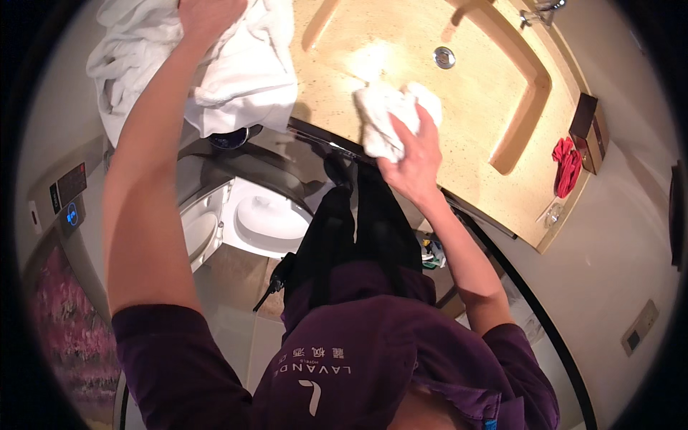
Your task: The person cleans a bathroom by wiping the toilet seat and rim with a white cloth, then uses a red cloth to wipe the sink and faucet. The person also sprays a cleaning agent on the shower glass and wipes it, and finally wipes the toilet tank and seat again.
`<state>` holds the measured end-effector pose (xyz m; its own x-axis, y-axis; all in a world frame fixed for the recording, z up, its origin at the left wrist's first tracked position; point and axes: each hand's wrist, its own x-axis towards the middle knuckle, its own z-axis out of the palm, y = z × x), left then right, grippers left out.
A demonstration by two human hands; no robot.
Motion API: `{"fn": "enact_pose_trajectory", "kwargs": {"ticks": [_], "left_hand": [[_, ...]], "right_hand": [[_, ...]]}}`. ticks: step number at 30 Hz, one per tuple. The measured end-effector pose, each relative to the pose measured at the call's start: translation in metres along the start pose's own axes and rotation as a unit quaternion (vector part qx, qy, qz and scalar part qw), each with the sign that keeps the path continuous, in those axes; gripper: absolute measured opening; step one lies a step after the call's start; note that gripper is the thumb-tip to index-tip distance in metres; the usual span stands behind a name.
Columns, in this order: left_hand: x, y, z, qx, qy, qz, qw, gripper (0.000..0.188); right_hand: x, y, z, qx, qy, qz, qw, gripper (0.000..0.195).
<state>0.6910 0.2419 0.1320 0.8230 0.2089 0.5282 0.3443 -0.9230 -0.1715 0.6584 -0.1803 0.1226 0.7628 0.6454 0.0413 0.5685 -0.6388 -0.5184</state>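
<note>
A bunched white cloth (384, 115) is under my right hand (416, 153), whose fingers press around it on the beige speckled countertop (333, 102). The cloth lies near the counter's front edge, beside the sink basin (484, 80). At the top left, my left hand (212, 19) rests on a heap of white towels (247, 70) that hangs over the counter's edge. The picture's top rim cuts off part of that hand, and its fingertips are hidden, so I cannot tell if it grips the fabric.
A round metal drain (444, 57) sits in the basin, with a faucet (543, 13) behind. On the right stand a dark box (588, 131), a red cloth (567, 166) and a small glass (553, 215). Below the counter at left is a toilet (269, 220) with its lid raised.
</note>
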Motion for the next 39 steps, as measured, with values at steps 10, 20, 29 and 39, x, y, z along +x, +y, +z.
{"fn": "enact_pose_trajectory", "kwargs": {"ticks": [10, 20, 29, 39], "left_hand": [[0.0, 0.002, -0.001, -0.016, -0.034, -0.038, 0.999, 0.042], [-0.007, -0.002, -0.004, -0.015, -0.031, -0.028, 0.999, 0.042], [-0.009, -0.033, 0.035, 0.097, -0.056, 0.033, 0.993, 0.051], [0.003, -0.021, 0.032, 0.158, -0.103, 0.077, 0.979, 0.055]], "right_hand": [[0.006, -0.119, 0.024, 0.046, -0.293, -0.155, 0.942, 0.054], [-0.047, -0.047, 0.035, -0.131, -0.279, -0.028, 0.951, 0.081], [-0.237, 0.065, -0.097, 0.099, -0.229, 0.349, 0.903, 0.057], [-0.247, 0.111, -0.06, 0.384, 0.18, 0.495, 0.759, 0.075]]}}
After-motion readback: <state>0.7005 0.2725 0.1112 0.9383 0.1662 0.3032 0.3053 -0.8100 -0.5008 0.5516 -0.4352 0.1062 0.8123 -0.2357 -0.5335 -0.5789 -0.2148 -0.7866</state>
